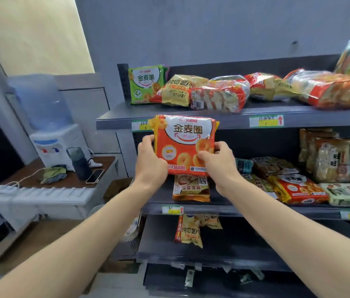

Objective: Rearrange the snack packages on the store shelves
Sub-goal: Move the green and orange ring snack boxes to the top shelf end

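Head view. Holds an orange snack package (185, 145) upright in the air in front of the shelving, print toward the camera, top edge overlapping the front lip of the top shelf (169, 120), bottom edge above the middle shelf (212, 208). Grips it from both sides: left hand (150, 160) curled round the left edge, right hand (219, 162) pinching the lower right part, fingertips on the printed face. Both forearms stretched forward from the bottom of the frame.

On the top shelf, from the left: a green package (146, 84) standing upright at the end, a yellow chip bag (176, 91) leaning just beside it, a clear bread bag (219, 95) lying against that, further bags to the right, blurred. A price label (266, 120) on the shelf lip.

On the middle shelf: a flat package (191, 188) lying directly under the held one, a second orange package (298, 188) of the same print lying flat farther right among other packets. On the lower shelf (212, 254): a tall chip bag (188, 232) upright near the left.

Left of the shelving: a brown tabletop (30, 177) carrying a water dispenser (55, 145), a dark bottle (79, 162) just in front of it, a phone (95, 176) lying flat beside the bottle, a crumpled cloth (53, 174).
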Motion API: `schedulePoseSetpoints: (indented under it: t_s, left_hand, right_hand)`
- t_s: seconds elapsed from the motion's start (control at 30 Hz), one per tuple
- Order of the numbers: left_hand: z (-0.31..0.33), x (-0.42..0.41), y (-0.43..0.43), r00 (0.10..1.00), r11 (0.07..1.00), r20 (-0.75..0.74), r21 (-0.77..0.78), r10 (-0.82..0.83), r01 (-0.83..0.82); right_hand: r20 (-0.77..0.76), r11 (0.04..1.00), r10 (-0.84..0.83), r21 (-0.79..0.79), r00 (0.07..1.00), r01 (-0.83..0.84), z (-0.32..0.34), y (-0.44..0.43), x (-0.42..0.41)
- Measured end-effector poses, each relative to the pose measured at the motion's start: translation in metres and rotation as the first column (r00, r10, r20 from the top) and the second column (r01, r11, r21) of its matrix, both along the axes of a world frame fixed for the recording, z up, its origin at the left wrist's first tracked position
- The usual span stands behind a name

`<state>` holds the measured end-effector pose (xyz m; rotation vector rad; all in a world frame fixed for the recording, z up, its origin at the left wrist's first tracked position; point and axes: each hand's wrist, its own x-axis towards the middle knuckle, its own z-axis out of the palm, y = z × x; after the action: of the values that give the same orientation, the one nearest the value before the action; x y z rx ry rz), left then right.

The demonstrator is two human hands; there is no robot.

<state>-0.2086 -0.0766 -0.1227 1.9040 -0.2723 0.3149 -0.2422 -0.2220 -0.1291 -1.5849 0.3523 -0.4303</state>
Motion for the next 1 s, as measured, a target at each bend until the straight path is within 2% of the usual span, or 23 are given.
schedulePoseSetpoints:
  t_s: [0.13, 0.27, 0.53, 0.63, 0.83, 1.0]
  left_hand:
    - [0.04, 0.013, 0.02, 0.98, 0.998, 0.191, -0.042, 0.047, -0.04]
    - [0.074, 0.05, 0.039, 0.965, 0.996, 0.255, -0.081, 0.055, -0.035]
    - [0.102, 0.166, 0.067, 0.95, 0.986, 0.271, -0.095, 0.157, -0.136]
    - [0.105, 0.208, 0.077, 0.936, 0.974, 0.274, -0.103, 0.221, -0.2]
    - [0.106, 0.279, 0.084, 0.942, 0.966, 0.224, -0.116, 0.252, -0.23]
    - [0.091, 0.313, 0.08, 0.957, 0.97, 0.161, -0.077, 0.24, -0.23]
  right_hand:
    - [0.13, 0.999, 0.03, -0.025, 0.991, -0.027, 0.041, 0.019, 0.022]
    - [0.216, 0.995, 0.086, -0.07, 0.973, -0.073, 0.081, 0.035, 0.059]
    - [0.133, 0.964, 0.25, -0.132, 0.959, -0.233, 0.124, 0.056, 0.159]
    - [0.09, 0.939, 0.264, -0.253, 0.96, -0.235, 0.132, 0.065, 0.201]
    - [-0.003, 0.829, 0.301, -0.493, 0.954, -0.264, 0.146, 0.071, 0.272]
    - [-0.24, 0.62, 0.261, -0.7, 0.935, -0.353, 0.134, 0.062, 0.304]
